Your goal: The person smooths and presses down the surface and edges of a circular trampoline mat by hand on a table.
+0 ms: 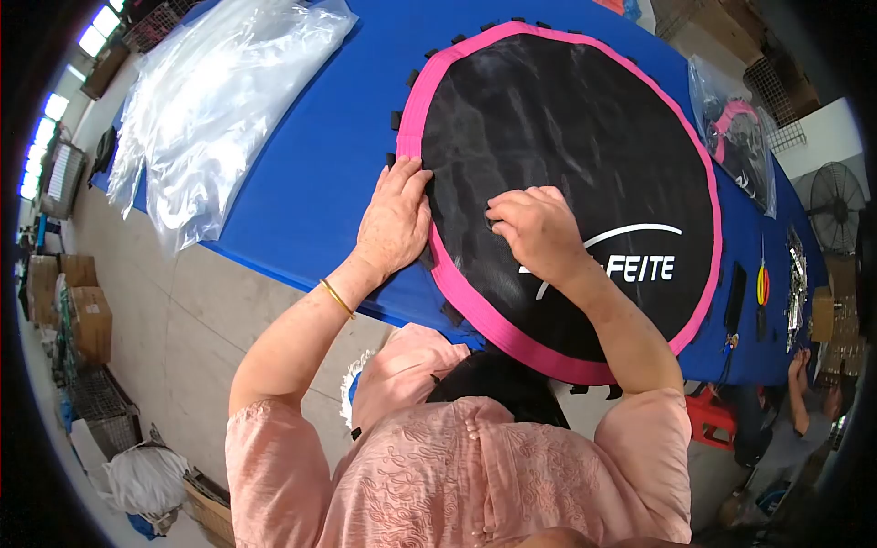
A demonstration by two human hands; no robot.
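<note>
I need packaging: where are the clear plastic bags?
In the head view, the clear plastic bags lie at upper left on the blue table, overhanging its edge, left of the pink-rimmed black mat.

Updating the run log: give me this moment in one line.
left hand: on pink rim | right hand: over black mat, fingers curled

Blown-out windows [41, 144] glare past the left edge of the bench [306, 160]; plastic [224, 96] along it shines; fisheye bends blackened margins.
</note>
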